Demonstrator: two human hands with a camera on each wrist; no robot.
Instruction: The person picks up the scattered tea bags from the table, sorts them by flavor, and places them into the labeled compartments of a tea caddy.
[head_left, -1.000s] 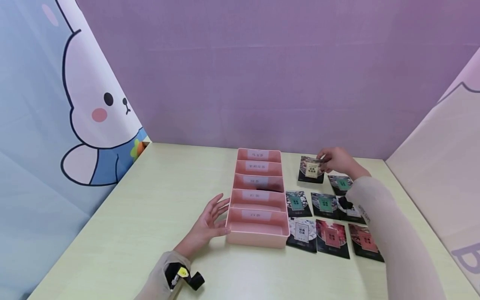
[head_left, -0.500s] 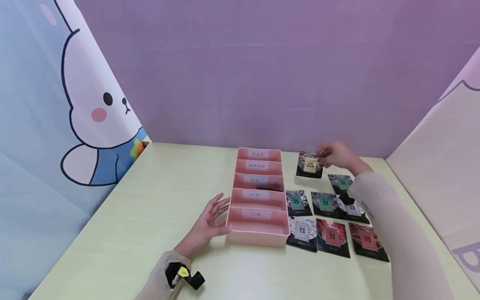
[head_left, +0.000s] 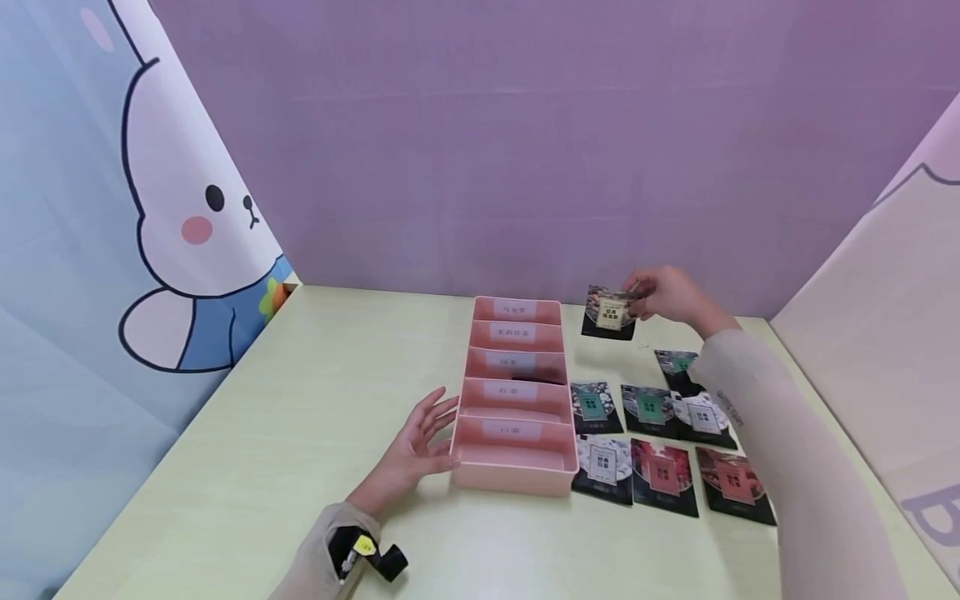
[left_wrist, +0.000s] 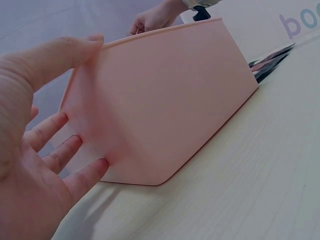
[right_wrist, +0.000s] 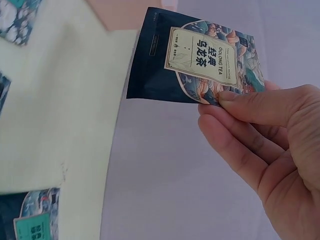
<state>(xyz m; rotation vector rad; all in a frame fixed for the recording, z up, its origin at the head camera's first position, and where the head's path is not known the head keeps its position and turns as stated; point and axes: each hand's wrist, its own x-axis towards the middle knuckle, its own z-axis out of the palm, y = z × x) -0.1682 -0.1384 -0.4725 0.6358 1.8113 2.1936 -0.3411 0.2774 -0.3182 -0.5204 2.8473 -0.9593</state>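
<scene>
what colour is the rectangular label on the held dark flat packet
The label on the packet is cream, best seen in right wrist view.

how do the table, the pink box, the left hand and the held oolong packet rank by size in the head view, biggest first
1. Table
2. Pink box
3. Left hand
4. Held oolong packet, which looks farther away, so its true size against the hand is unsure.

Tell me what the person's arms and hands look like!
The left hand and right hand wear no gloves. The left sleeve and right sleeve are pale beige. A black wrist camera with a yellow patch is on the left; small dark marks dot the right sleeve.
</scene>
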